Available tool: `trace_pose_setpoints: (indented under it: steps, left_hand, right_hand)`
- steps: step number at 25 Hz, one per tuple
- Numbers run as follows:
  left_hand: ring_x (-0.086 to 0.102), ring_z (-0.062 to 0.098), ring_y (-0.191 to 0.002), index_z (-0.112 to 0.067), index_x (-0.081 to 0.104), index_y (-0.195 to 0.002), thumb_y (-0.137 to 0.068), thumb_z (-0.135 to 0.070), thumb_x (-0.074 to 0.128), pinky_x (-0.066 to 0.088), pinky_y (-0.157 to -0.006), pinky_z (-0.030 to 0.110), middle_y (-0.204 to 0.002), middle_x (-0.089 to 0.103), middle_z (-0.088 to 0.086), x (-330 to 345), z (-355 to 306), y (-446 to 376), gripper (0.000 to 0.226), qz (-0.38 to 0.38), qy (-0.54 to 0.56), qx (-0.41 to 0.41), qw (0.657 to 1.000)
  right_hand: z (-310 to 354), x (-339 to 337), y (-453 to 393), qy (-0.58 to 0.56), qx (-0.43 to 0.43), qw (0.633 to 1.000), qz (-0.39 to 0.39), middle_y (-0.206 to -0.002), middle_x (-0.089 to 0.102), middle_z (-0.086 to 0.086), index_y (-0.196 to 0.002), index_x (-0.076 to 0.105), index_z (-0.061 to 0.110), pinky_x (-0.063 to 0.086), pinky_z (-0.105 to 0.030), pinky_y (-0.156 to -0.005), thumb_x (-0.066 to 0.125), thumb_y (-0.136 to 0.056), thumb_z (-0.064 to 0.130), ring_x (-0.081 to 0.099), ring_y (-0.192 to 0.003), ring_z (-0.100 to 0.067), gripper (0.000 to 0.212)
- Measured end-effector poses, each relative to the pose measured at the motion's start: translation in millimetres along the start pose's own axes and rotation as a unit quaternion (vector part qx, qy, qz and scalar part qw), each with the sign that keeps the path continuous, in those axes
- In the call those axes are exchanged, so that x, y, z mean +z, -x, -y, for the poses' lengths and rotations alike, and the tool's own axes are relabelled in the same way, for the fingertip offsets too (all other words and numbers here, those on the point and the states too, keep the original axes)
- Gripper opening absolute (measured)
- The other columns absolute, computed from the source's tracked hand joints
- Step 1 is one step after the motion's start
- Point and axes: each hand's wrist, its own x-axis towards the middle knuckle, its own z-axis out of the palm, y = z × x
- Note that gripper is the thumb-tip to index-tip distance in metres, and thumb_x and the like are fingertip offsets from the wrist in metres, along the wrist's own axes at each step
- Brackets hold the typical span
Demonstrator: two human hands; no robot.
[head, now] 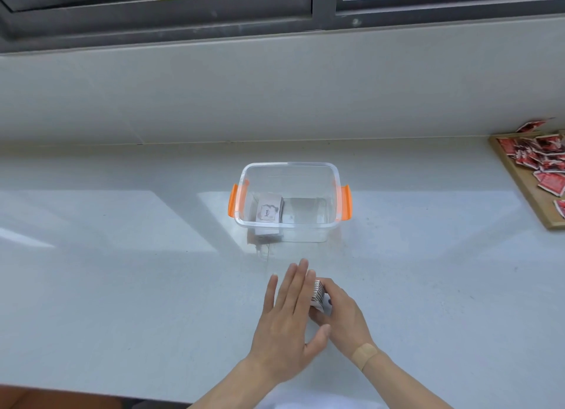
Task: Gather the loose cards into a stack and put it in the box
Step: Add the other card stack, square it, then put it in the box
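A small stack of cards (319,295) stands on edge on the white counter, a little in front of the box. My right hand (342,314) wraps around it from the right. My left hand (287,320) lies flat with straight fingers against the stack's left side. The clear plastic box (289,225) with orange latches sits open further back. Inside it, at the left, lies another stack of cards (269,211) whose top card reads "love". Most of the held stack is hidden between my hands.
A wooden tray (526,188) with several red packets lies at the right edge of the counter. A low wall and dark window frame (275,14) run along the back. The counter's front edge is near my forearms.
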Motion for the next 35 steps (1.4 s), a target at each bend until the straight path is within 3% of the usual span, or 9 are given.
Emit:
trace_pose_setpoints:
  steps: [6,10,14,20,22,25,28,31,35]
  left_hand:
    - [0.001,0.021,-0.151,-0.012,0.003,-0.154,-0.097,-0.052,0.033,0.009,-0.116,0.049,-0.164,-0.005,0.003,0,-1,-2,0.076,0.05,-0.026,0.015,0.998]
    - [0.008,0.031,-0.15,-0.007,0.005,-0.153,-0.099,-0.045,0.029,0.002,-0.121,0.049,-0.162,0.007,0.017,5,3,-4,0.07,-0.021,0.04,0.003,0.999]
    - [0.011,0.02,-0.15,-0.012,0.017,-0.153,-0.094,-0.039,0.044,0.017,-0.116,0.048,-0.163,0.011,0.003,13,9,-4,0.07,0.047,-0.003,0.003,0.999]
    - [0.004,0.013,-0.15,-0.02,0.007,-0.154,-0.09,-0.037,0.05,0.005,-0.121,0.036,-0.164,0.006,-0.003,17,21,-16,0.079,0.044,0.066,-0.055,0.995]
    - [0.014,0.004,-0.147,-0.026,0.01,-0.153,-0.088,-0.034,0.06,0.015,-0.117,0.024,-0.16,0.017,-0.01,17,29,-18,0.082,0.056,0.225,-0.194,0.953]
    - [0.057,0.006,-0.119,-0.034,0.044,-0.134,-0.078,-0.04,0.073,0.045,-0.099,0.025,-0.133,0.058,-0.004,11,44,-24,0.063,0.142,0.456,-0.317,0.82]
    - [0.068,0.012,-0.096,-0.028,0.062,-0.112,-0.074,-0.037,0.071,0.055,-0.085,0.026,-0.111,0.069,0.007,4,53,-26,0.04,0.166,0.48,-0.324,0.798]
    - [0.068,0.024,-0.102,-0.018,0.062,-0.111,-0.074,-0.032,0.073,0.056,-0.092,0.046,-0.111,0.068,0.015,-5,56,-29,0.041,0.174,0.524,-0.339,0.762]
    - [0.069,0.028,-0.098,-0.017,0.061,-0.111,-0.073,-0.034,0.075,0.055,-0.085,0.045,-0.102,0.072,0.01,-30,56,-40,0.045,0.174,0.549,-0.326,0.75]
  right_hand:
    - [1,0,-1,0.001,-0.003,1.0,0.003,-0.093,0.063,0.022,-0.103,0.05,0.049,0.051,-0.031,-0.074,0.067,-0.079,0.03,0.056,-0.088,-0.002,0.035]
    - [-1,-1,-3,0.014,0.004,1.0,0.001,-0.094,0.064,0.019,-0.104,0.051,0.042,0.051,-0.035,-0.076,0.066,-0.08,0.034,0.055,-0.091,-0.006,0.029]
    - [0,0,-4,0.013,-0.001,1.0,0.008,-0.092,0.061,0.022,-0.105,0.05,0.045,0.049,-0.031,-0.074,0.063,-0.077,0.035,0.054,-0.09,-0.005,0.033]
    - [-1,-6,-13,-0.015,0.026,0.999,0.02,-0.086,0.068,0.019,-0.094,0.052,0.045,0.053,-0.034,-0.071,0.062,-0.071,0.042,0.06,-0.08,-0.003,0.025]
    - [0,-10,-19,-0.037,0.036,0.998,0.029,-0.091,0.07,0.018,-0.099,0.055,0.043,0.053,-0.033,-0.075,0.069,-0.071,0.04,0.062,-0.083,-0.001,0.032]
    - [2,-21,-29,-0.098,0.067,0.989,0.086,-0.1,0.071,0.011,-0.106,0.06,0.037,0.055,-0.034,-0.082,0.078,-0.07,0.037,0.066,-0.089,-0.007,0.04]
    - [10,-31,-38,-0.116,0.102,0.975,0.159,-0.106,0.07,0.002,-0.111,0.062,0.031,0.053,-0.03,-0.073,0.08,-0.068,0.037,0.065,-0.092,-0.012,0.047]
    - [26,-40,-42,-0.116,0.113,0.964,0.213,-0.105,0.072,0.0,-0.111,0.064,0.029,0.049,-0.029,-0.069,0.079,-0.069,0.041,0.066,-0.091,-0.012,0.046]
    - [54,-51,-46,-0.116,0.078,0.958,0.25,-0.101,0.074,0.0,-0.107,0.066,0.031,0.05,-0.029,-0.067,0.077,-0.072,0.049,0.068,-0.091,-0.023,0.04]
